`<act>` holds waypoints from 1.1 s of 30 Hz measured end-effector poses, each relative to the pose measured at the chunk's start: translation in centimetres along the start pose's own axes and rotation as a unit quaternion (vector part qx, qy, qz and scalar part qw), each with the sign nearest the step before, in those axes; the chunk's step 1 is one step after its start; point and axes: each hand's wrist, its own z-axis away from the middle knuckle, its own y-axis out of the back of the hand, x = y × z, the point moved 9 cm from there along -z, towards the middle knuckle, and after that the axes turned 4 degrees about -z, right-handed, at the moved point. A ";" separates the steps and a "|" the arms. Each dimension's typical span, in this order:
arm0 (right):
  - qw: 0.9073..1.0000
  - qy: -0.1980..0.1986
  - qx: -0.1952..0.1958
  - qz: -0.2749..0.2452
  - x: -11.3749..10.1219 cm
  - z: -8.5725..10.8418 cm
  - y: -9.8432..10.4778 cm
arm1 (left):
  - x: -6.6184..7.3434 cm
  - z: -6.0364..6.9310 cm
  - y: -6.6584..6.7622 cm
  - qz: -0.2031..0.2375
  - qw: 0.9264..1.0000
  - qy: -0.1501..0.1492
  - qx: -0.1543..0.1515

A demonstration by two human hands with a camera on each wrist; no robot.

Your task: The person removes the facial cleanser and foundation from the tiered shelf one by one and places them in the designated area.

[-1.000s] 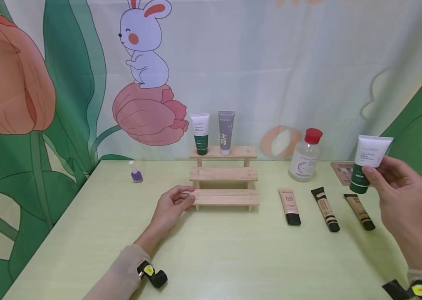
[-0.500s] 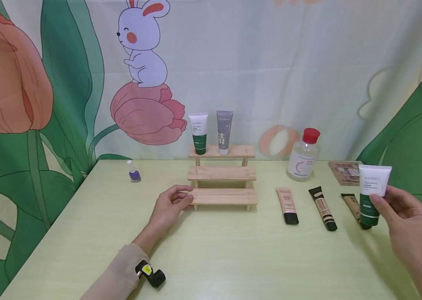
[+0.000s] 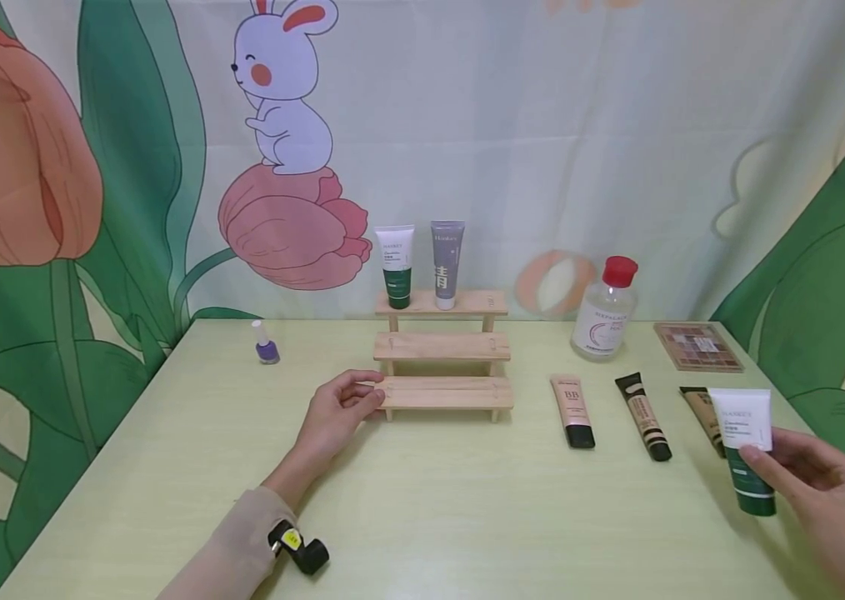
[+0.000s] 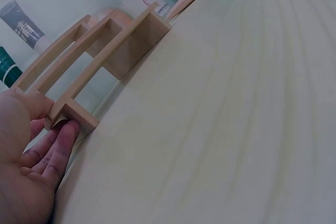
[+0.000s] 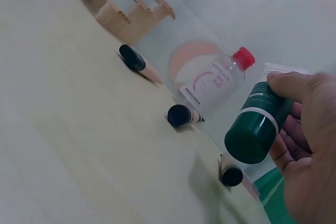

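Observation:
My left hand [image 3: 336,417] pinches the left end of the lowest step of a three-step wooden display stand [image 3: 443,392]. In the left wrist view the thumb lies on top of that step and the fingers [image 4: 52,156] are under it. A white-and-green squeeze tube [image 3: 747,450] is gripped between thumb and fingers of my right hand [image 3: 835,492], cap down, raised above the table at the right. On the stand's top step, a similar white-and-green tube [image 3: 397,267] and a grey-purple tube [image 3: 447,265] stand upright on their caps.
Right of the stand lie a pink BB cream tube [image 3: 572,412], a striped black-capped tube [image 3: 643,417] and a tan tube [image 3: 702,415], partly hidden. Behind them are a red-capped clear bottle [image 3: 605,312] and a makeup palette [image 3: 698,347]. A purple nail polish bottle [image 3: 266,343] stands left.
My right hand has lowered the white-and-green tube toward the near right, uncovering the palette and now partly covering the tan tube. The left hand keeps its hold on the stand.

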 end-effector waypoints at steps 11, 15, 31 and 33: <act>0.984 -0.116 -0.036 0.127 7.2 0.1 0.6 | -0.2 -0.1 0.1 -0.014 1.000 0.005 0.004; 0.979 -0.151 -0.042 0.131 9.8 0.1 1.0 | -0.3 -0.1 0.0 -0.013 1.000 0.006 0.003; 0.977 -0.145 -0.005 0.157 9.6 1.6 1.3 | -0.4 -0.2 0.0 -0.011 1.000 0.006 0.001; 0.977 -0.146 0.001 0.156 9.6 1.6 1.3 | -0.4 -0.1 0.0 -0.009 1.000 0.006 0.000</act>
